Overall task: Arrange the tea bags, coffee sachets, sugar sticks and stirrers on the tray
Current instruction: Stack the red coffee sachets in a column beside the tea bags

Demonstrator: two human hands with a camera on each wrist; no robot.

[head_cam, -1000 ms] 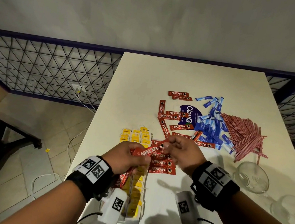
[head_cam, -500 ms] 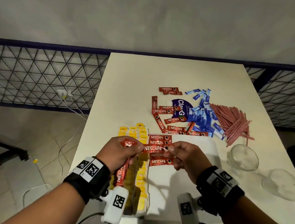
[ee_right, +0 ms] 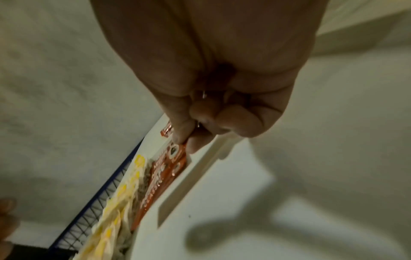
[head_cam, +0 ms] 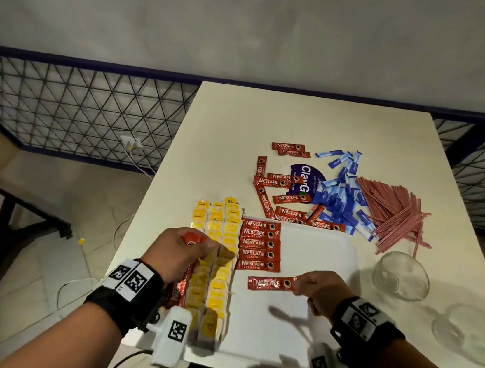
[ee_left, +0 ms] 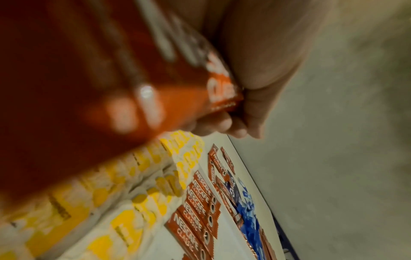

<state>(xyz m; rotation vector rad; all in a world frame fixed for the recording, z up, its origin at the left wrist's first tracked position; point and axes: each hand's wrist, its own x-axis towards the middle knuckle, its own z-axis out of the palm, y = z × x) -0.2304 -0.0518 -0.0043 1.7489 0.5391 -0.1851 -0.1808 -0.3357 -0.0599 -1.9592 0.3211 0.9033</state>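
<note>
One coffee sachet (head_cam: 271, 283) lengthwise left-right over tray (head_cam: 318, 254), pinched by right grip (head_cam: 318, 288), left grip (head_cam: 179, 251) clutching sachets (head_cam: 181, 283).

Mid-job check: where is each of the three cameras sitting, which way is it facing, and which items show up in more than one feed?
Head: worn on the head, looking forward and down at the tray; both forearms, left hand and right hand show.
Left wrist: along the left hand, which grips coffee sachets above the tea bags.
Right wrist: along the right hand, which pinches one sachet over the tray.
Shared: the sachet row and the tea bags.
</note>
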